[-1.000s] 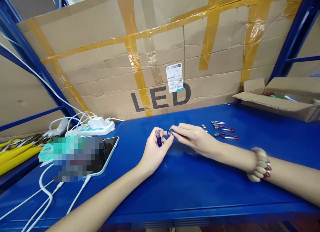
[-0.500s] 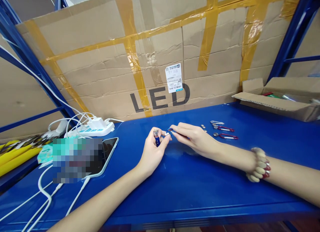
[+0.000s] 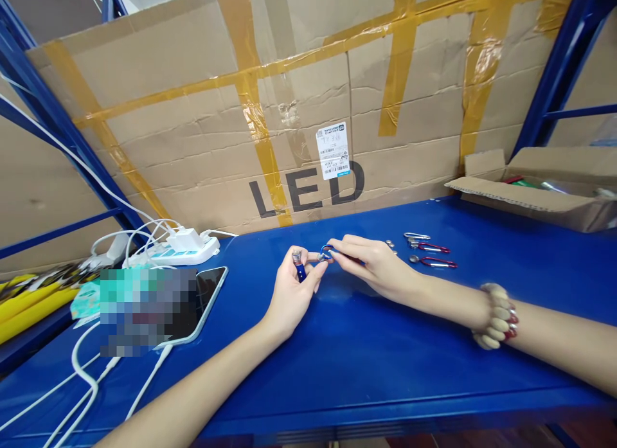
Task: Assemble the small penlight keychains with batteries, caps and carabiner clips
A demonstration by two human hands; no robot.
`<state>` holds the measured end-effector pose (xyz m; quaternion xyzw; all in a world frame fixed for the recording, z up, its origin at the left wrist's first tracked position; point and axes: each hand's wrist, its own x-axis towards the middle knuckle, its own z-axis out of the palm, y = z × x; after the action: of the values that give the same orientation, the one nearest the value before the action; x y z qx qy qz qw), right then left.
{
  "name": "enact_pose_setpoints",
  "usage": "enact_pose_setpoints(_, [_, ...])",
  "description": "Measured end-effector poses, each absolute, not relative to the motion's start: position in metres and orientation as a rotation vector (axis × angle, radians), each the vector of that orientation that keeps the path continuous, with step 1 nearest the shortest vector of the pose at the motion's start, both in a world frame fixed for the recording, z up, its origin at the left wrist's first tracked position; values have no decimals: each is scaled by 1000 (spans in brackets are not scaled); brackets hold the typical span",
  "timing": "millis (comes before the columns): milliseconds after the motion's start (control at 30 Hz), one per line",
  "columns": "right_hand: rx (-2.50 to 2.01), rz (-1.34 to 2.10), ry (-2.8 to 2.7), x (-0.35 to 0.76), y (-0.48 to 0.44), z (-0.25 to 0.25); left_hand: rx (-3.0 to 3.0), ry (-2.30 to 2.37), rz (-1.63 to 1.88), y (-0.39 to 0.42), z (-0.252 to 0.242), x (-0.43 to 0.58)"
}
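My left hand (image 3: 292,295) is closed around a small blue cylinder with a silver threaded end (image 3: 299,268), which stands up between the fingers. Its thumb and forefinger also touch one side of a curved blue metal clip (image 3: 326,249). From the right, the fingertips of my right hand (image 3: 370,263) pinch that same clip, and a beaded bracelet (image 3: 496,316) circles the wrist. Where the two sets of fingertips meet, a small pale part shows, too tiny to name. Just beyond my right hand lie several little silver discs (image 3: 391,243) and red-and-silver carabiner clips (image 3: 436,263).
An open cardboard box (image 3: 535,207) stands at the back right. To the left are a phone (image 3: 212,300), white cables (image 3: 89,371) and a power strip (image 3: 193,250). A large carton marked LED (image 3: 216,152) walls off the back of the blue table (image 3: 385,371).
The blue clip has turned slightly between my fingertips and now shows more of its loop. Both hands stay in nearly the same place; the view has shifted a little.
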<state>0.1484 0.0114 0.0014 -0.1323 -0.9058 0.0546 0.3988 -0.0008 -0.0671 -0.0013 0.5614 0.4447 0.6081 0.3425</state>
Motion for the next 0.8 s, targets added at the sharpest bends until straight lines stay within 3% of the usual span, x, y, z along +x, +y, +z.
enact_pose_setpoints(800, [-336, 156, -2314, 148, 13, -1, 1496, 1271, 1592, -68, -1, -2])
